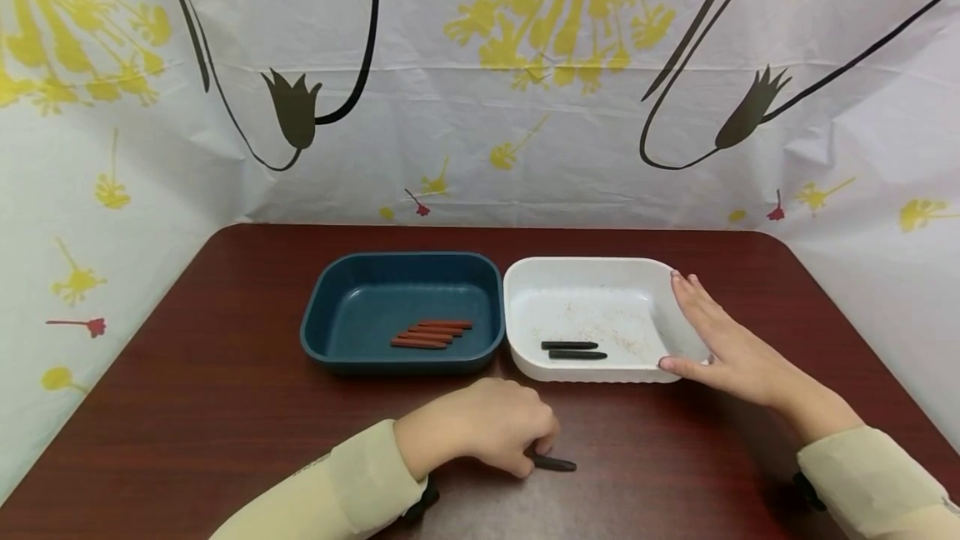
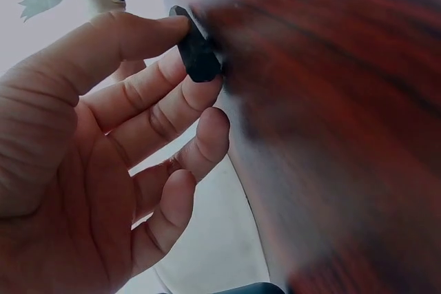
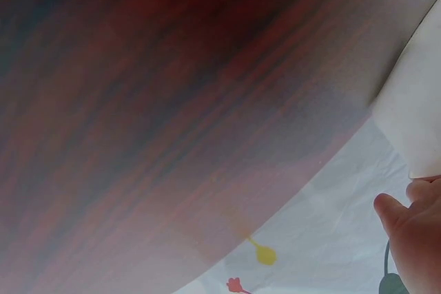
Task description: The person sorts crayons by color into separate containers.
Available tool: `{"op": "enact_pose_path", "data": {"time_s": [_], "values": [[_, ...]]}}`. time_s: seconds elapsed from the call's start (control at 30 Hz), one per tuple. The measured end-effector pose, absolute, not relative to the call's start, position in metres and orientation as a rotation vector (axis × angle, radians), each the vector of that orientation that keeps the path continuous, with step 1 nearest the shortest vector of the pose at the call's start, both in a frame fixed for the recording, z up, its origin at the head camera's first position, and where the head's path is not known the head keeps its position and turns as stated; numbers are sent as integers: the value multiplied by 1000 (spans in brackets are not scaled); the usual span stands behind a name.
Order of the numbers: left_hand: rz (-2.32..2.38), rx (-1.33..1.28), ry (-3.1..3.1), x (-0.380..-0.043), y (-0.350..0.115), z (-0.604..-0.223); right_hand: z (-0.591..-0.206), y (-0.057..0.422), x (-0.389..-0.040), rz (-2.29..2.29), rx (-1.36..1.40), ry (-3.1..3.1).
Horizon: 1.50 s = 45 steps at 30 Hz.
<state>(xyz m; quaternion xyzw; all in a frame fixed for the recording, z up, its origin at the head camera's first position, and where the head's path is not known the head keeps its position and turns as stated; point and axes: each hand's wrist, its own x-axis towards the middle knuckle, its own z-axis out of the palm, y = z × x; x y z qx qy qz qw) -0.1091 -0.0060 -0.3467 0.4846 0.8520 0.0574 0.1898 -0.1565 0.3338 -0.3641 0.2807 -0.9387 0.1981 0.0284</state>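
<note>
My left hand point(image 1: 491, 423) pinches a black crayon point(image 1: 553, 463) low at the table, just in front of the two trays. The left wrist view shows the thumb on one side of the dark, faceted crayon point(image 2: 198, 49) and fingertips on the other, with the remaining fingers loosely bent. My right hand point(image 1: 738, 357) rests with straight, spread fingers at the right end of a white tray point(image 1: 592, 375), thumb at its front rim. Inside that tray lie two black crayons point(image 1: 577, 354) side by side. In the right wrist view only part of the right hand point(image 3: 417, 232) shows, against the tray's wall.
Left of the white tray and right beside it stands a dark blue tray point(image 1: 318, 340) with several reddish-brown crayons point(image 1: 427, 336) lying in a row. Both stand on a dark red wooden table point(image 1: 187, 407). A patterned white cloth point(image 1: 420, 123) hangs behind and along the sides.
</note>
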Motion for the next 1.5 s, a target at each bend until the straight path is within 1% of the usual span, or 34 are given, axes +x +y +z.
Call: {"op": "enact_pose_path", "data": {"time_s": [0.33, 0.67, 1.1, 1.5], "values": [[101, 1407, 2464, -108, -4, -336, -365, 334, -157, 602, 878, -2884], [164, 1343, 2547, -109, -6, -314, -366, 333, -157, 605, 885, -2875], [258, 1324, 2637, -129, -11, -291, -364, 334, -156, 600, 876, -2888], [341, 1306, 2766, -150, -4, -298, -365, 335, -157, 608, 892, -2862]]}}
